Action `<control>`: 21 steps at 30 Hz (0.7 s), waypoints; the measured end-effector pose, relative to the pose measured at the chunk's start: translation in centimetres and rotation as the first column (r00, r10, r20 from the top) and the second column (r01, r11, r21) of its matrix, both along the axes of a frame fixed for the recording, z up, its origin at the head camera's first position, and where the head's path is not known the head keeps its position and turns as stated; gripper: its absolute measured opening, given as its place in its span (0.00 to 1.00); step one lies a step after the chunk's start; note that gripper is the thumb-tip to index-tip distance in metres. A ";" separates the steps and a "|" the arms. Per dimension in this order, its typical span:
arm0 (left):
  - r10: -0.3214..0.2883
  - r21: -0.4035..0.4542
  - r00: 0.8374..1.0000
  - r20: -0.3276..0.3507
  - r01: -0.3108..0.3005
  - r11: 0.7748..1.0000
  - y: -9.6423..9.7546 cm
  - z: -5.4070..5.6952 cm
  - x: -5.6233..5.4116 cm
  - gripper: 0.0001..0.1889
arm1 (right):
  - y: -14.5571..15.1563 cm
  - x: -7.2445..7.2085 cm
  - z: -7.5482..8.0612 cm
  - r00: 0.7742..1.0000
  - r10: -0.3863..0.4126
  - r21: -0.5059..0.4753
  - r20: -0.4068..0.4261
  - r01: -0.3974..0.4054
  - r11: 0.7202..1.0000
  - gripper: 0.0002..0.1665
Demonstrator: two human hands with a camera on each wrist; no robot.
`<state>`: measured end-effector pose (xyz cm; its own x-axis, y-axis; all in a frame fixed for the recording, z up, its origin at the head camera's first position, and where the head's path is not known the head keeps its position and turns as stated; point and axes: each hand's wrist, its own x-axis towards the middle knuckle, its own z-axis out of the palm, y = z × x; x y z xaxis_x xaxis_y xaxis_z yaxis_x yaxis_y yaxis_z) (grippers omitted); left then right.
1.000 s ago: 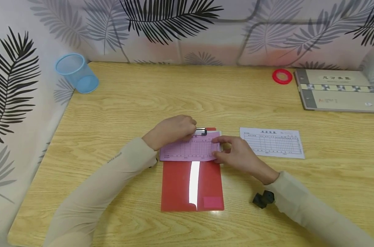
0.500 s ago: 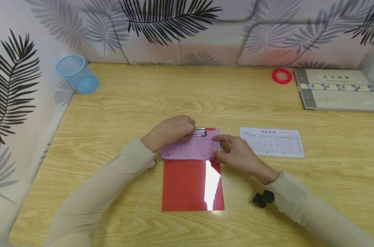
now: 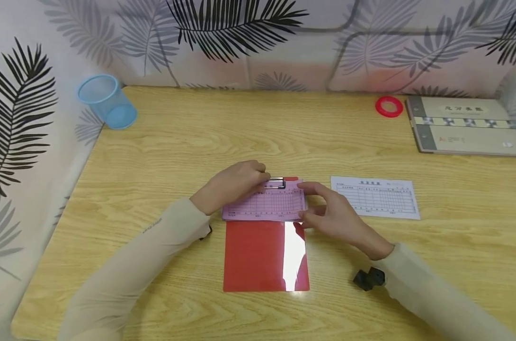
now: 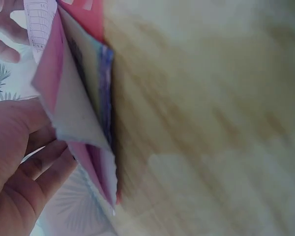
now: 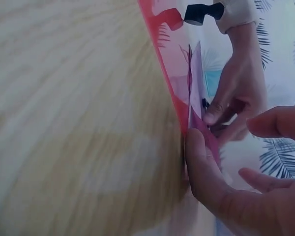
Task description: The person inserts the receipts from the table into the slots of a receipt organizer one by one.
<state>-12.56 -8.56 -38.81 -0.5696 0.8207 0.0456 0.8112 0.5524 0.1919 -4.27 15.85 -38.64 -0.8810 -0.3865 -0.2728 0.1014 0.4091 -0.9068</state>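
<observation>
A red clipboard (image 3: 254,255) lies on the table, with a stack of pink printed forms (image 3: 268,206) under its metal clip (image 3: 280,183). My left hand (image 3: 236,183) bends over the clip's left part and grips it; the fingertips are partly hidden in the head view. In the left wrist view, the left ends of the forms (image 4: 81,105) stand curled and fanned apart. At the stack's right edge is my right hand (image 3: 336,213), thumb and forefinger spread. In the right wrist view its thumb (image 5: 196,147) touches the paper edge while the other fingers stand away.
A white printed form (image 3: 375,198) lies right of the clipboard. Farther back are a red tape roll (image 3: 379,110) and a beige ledger book (image 3: 467,137). A blue mesh cup (image 3: 121,116) stands at the table's far left corner.
My right hand has shifted slightly right, from over the forms to their edge. The forms now lie straighter over the clipboard. My left hand stays at the clip.
</observation>
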 end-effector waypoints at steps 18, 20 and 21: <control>0.047 0.019 0.998 0.040 -0.048 0.999 0.2 0.0 0.1 0.08 | 12.7 1.0 2.0 0.912 -0.186 0.169 -0.366 0.261 0.950 0.33; 0.055 0.021 0.997 0.046 -0.056 0.998 0.3 0.0 0.1 0.09 | 14.1 1.0 1.8 0.902 -0.226 0.281 -0.369 0.340 0.897 0.34; 0.056 0.022 0.997 0.049 -0.057 0.998 0.3 0.0 0.1 0.09 | 14.7 1.0 1.7 0.900 -0.242 0.327 -0.361 0.366 0.871 0.35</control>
